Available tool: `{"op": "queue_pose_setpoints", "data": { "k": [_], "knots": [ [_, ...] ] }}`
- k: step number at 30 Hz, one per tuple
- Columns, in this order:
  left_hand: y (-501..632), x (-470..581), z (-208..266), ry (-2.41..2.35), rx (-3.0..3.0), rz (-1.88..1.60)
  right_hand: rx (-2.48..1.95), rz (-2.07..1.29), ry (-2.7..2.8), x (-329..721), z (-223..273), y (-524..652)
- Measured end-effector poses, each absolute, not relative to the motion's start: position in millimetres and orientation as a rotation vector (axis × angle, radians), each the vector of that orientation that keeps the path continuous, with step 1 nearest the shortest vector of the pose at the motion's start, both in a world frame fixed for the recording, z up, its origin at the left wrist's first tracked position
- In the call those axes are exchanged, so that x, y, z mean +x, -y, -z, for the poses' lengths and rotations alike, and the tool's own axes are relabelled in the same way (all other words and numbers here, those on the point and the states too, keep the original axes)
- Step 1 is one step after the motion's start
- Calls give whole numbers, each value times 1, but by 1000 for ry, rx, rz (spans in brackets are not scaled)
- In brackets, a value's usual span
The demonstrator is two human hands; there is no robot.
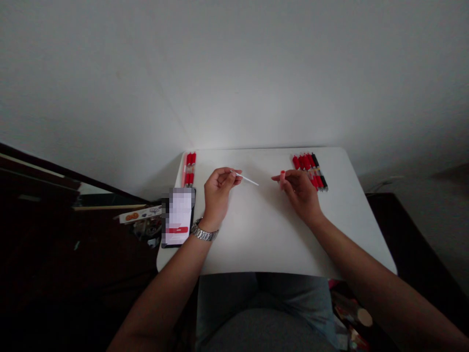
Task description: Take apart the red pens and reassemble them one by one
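My left hand (220, 188) is closed in a pinch on one end of a thin white pen refill (249, 180), which slants down to the right above the white table (252, 234). A short pink-red pen tube (282, 177) stands upright between the thumb and fingers of my right hand (302, 193). A gap separates the refill from the tube. Beside and partly behind my right hand lies a row of red pens (304, 161), with a black pen (319, 168) at its right end.
Red pens (191, 166) and a pale pink strip (184, 168) lie at the table's back left. A phone (179, 215) with a blurred screen lies at the left edge, near my watch (204, 232). The wall (249, 88) rises behind the table.
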State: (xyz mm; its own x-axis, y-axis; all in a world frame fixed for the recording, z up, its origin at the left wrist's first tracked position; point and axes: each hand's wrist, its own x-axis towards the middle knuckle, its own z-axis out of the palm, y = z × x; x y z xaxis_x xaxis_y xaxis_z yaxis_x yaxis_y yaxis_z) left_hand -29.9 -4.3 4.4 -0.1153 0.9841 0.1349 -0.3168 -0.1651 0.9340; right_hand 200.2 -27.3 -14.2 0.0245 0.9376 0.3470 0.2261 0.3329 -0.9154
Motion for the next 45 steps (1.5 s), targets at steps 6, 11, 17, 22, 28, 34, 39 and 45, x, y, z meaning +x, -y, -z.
{"op": "queue_pose_setpoints", "data": {
  "k": [6,11,17,22,28,34,39,45],
  "knots": [
    [3,-31,4,-922,1019,-1514,-1079,-831,1433,202,15,25],
    [3,-30,8,-937,1014,-1509,-1052,-706,1445,203,14,25],
    [3,-30,9,-930,976,-1522,-1132,-683,1521,205,17,24],
    [2,-30,9,-934,973,-1516,-1049,-691,1399,203,13,24],
    [2,-30,9,-916,970,-1517,-1062,-716,1375,203,13,23],
    [2,-30,4,-893,866,-1514,-1177,-648,1517,203,9,26],
    [1,-30,-1,-855,773,-1517,-1243,-424,1764,204,8,28],
    [4,-28,-3,-807,762,-1491,-1207,-346,1897,205,6,27]
  ]
}}
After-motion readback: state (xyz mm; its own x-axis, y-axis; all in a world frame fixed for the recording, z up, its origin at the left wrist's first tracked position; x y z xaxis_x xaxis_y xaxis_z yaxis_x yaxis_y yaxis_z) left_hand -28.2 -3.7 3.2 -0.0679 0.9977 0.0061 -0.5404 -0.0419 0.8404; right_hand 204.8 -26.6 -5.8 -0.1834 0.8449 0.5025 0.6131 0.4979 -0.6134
